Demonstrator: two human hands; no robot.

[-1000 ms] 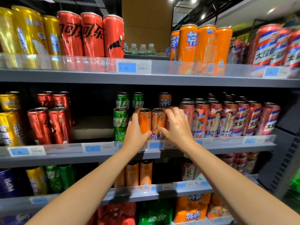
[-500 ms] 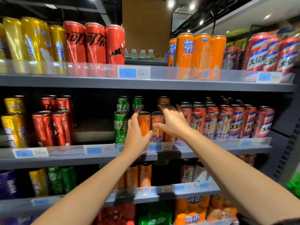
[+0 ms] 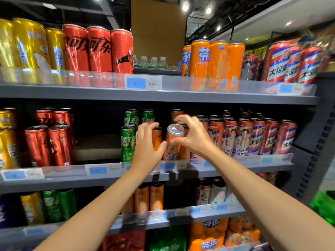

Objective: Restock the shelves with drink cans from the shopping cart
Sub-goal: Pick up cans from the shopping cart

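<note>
On the middle shelf [image 3: 76,180], two orange drink cans stand at the front of their row. My right hand [image 3: 194,137] grips the right orange can [image 3: 173,142], thumb on its front and fingers arched over its top. That can leans toward me, so its silver lid shows. My left hand [image 3: 146,149] curls round the left orange can [image 3: 157,137], which stands upright, and its thumb reaches toward the tilted can. A third orange can [image 3: 176,113] stands behind them. The shopping cart is out of view.
Green cans [image 3: 128,142] stand just left of my hands and red-white-blue cans [image 3: 243,136] fill the row to the right. A bare gap [image 3: 97,145] lies between the green and red cans [image 3: 49,145]. The shelf above [image 3: 163,96] holds tall cans.
The right orange can has tipped toward me under my right hand, which now arches over its top. My left hand's fingers have curled in. The view has shifted slightly.
</note>
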